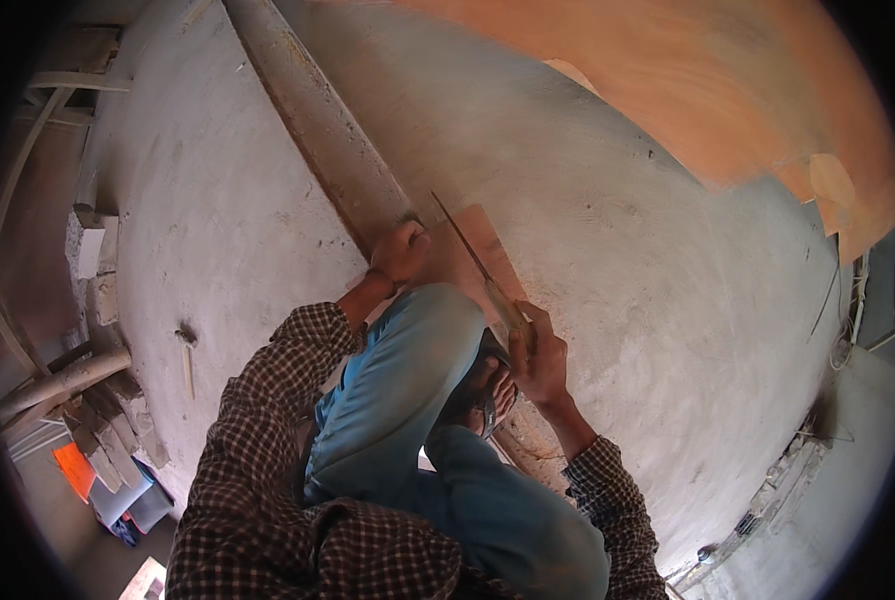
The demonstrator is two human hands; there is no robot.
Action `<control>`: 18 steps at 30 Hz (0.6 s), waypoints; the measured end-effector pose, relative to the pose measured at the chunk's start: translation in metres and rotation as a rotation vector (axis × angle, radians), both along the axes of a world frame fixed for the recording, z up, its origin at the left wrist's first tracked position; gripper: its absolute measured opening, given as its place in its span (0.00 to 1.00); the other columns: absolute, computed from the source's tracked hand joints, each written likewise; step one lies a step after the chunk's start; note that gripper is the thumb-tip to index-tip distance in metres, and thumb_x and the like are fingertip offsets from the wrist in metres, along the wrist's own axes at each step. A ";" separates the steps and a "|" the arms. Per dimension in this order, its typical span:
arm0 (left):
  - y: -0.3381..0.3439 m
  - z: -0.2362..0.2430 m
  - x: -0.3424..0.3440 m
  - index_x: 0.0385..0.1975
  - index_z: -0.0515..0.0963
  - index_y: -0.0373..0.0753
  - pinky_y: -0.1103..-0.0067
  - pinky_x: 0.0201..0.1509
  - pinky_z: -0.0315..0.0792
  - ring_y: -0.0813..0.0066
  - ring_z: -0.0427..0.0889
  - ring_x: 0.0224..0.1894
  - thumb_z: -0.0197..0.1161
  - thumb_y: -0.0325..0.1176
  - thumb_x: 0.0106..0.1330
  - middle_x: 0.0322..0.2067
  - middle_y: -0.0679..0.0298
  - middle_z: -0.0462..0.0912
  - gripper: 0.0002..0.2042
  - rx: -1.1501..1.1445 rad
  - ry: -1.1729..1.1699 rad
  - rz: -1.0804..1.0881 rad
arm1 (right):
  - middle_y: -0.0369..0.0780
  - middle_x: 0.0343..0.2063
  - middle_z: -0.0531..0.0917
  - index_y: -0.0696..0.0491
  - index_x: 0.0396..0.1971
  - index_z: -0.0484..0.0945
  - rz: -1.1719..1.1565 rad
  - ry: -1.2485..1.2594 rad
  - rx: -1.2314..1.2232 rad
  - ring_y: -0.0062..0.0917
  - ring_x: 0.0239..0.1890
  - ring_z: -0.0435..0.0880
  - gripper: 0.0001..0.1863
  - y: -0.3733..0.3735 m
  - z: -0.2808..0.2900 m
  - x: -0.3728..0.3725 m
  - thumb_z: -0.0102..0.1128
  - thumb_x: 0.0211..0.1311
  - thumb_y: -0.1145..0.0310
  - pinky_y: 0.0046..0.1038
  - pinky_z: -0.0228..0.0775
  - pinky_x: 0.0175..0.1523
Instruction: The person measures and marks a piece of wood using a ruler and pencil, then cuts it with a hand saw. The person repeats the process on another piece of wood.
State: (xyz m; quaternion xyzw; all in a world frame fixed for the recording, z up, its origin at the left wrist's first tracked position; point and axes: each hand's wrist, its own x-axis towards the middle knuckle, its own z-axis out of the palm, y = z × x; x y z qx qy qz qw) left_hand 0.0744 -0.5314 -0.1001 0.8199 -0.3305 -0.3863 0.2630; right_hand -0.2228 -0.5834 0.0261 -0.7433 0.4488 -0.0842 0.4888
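Right hand [539, 360] grips a saw [503, 302], blade slanting ahead-left across the board [496, 248]. Left hand [400, 252], curled, is at the beam [332, 135]'s near end; its grip I cannot tell. Floor [667, 330] stretches rightward.

The shirt [387, 552] has small dark and pale checks, also on its long sleeves [235, 450]; the trousers [397, 370] are blue; the sandal [488, 413] is dark.

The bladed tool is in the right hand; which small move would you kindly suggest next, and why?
Perhaps steady the reddish sheet with the left hand: that hand is at its left side, while the bladed tool in the right hand appears across it.
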 end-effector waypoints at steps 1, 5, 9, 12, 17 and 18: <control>-0.009 0.007 -0.001 0.35 0.81 0.36 0.65 0.43 0.76 0.57 0.85 0.35 0.61 0.52 0.70 0.30 0.51 0.84 0.21 0.067 0.001 0.004 | 0.49 0.33 0.88 0.53 0.66 0.69 0.002 -0.005 0.011 0.41 0.32 0.92 0.26 0.001 0.000 0.001 0.60 0.69 0.70 0.40 0.83 0.39; -0.013 0.005 -0.003 0.29 0.81 0.36 0.62 0.41 0.75 0.55 0.86 0.34 0.57 0.63 0.69 0.28 0.50 0.84 0.30 0.195 -0.125 0.102 | 0.51 0.37 0.88 0.55 0.66 0.72 0.008 -0.065 -0.070 0.41 0.33 0.92 0.27 0.013 0.001 0.018 0.61 0.66 0.74 0.37 0.83 0.38; -0.009 0.003 0.006 0.32 0.81 0.37 0.57 0.47 0.74 0.47 0.86 0.41 0.57 0.65 0.68 0.33 0.49 0.86 0.30 0.253 -0.065 0.071 | 0.53 0.39 0.89 0.60 0.63 0.76 0.044 -0.130 -0.285 0.37 0.34 0.92 0.21 0.021 -0.007 0.030 0.58 0.72 0.72 0.32 0.83 0.37; -0.011 0.010 0.005 0.35 0.81 0.37 0.56 0.51 0.74 0.45 0.86 0.45 0.57 0.63 0.69 0.36 0.48 0.87 0.29 0.258 -0.079 0.072 | 0.54 0.40 0.89 0.61 0.64 0.76 0.040 -0.124 -0.147 0.37 0.33 0.92 0.22 0.021 -0.003 0.035 0.58 0.71 0.74 0.31 0.83 0.36; -0.011 0.022 0.004 0.36 0.82 0.39 0.55 0.54 0.74 0.42 0.85 0.49 0.57 0.61 0.70 0.38 0.47 0.87 0.26 0.246 -0.063 0.086 | 0.54 0.40 0.89 0.61 0.64 0.75 0.087 -0.131 -0.231 0.36 0.33 0.92 0.24 0.018 0.000 0.044 0.59 0.69 0.77 0.31 0.83 0.35; -0.013 0.023 0.004 0.36 0.82 0.39 0.55 0.54 0.74 0.42 0.85 0.49 0.57 0.61 0.70 0.37 0.47 0.87 0.26 0.247 -0.055 0.090 | 0.54 0.40 0.89 0.61 0.64 0.75 0.091 -0.140 -0.250 0.36 0.32 0.92 0.24 0.017 0.000 0.045 0.59 0.69 0.77 0.31 0.83 0.35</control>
